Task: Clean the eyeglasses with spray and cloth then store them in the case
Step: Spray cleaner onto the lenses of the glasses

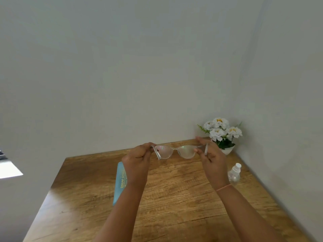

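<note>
Near the left edge of the wooden surface (174, 198), a flat light-blue case (120, 182) with yellow lettering, lying lengthwise and partly hidden behind the left forearm. Above it, the left hand (138, 160), raised off the surface, fingers (148, 150) pinched narrow on the left temple of the eyeglasses (174, 151). Clear-framed eyeglasses held in the air over the far middle of the surface, lenses side by side and roughly level, faint green reflections on both, temples unfolded toward the wearer. At the other end, the right hand (212, 158), fingers closed on the right temple near the hinge, index finger stretched out along the far side of the frame; a thin orange band (223, 187) around the right wrist. Beside the right wrist, close to the right edge, a small clear spray bottle (234, 174) with a white cap, resting on the surface. In the far right corner, a white pot of white flowers (221, 133), standing against the wall just behind the right hand.
</note>
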